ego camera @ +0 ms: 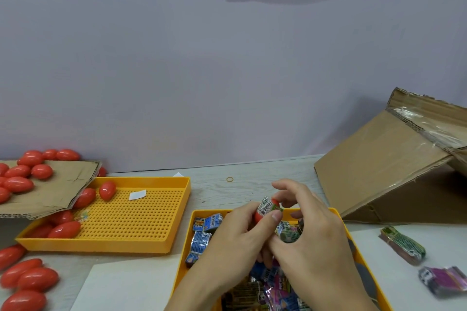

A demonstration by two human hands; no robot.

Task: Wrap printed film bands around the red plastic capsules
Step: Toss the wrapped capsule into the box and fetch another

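1. I see both hands meeting over the near yellow tray [185, 255] at the middle of the desk [252, 184].
2. The left hand [227, 240] has its grip clamped on a red capsule [265, 209], thumb pressing its near side.
3. The right hand [310, 230] pinches a printed film band [264, 206] that already sits partly round the capsule; how far on it is, I cannot quite tell.
4. I judge the capsule light, rigid and glossy, so slippery: hold it by its bare ends, leaving the waist free.
5. The band looks thin, crinkly and easily creased.
6. Loose egg-shaped capsules [17, 183] lie far left, on cardboard [63, 184] and a perforated yellow tray [141, 212].
7. Bundled bands [401, 247] lie on the right.
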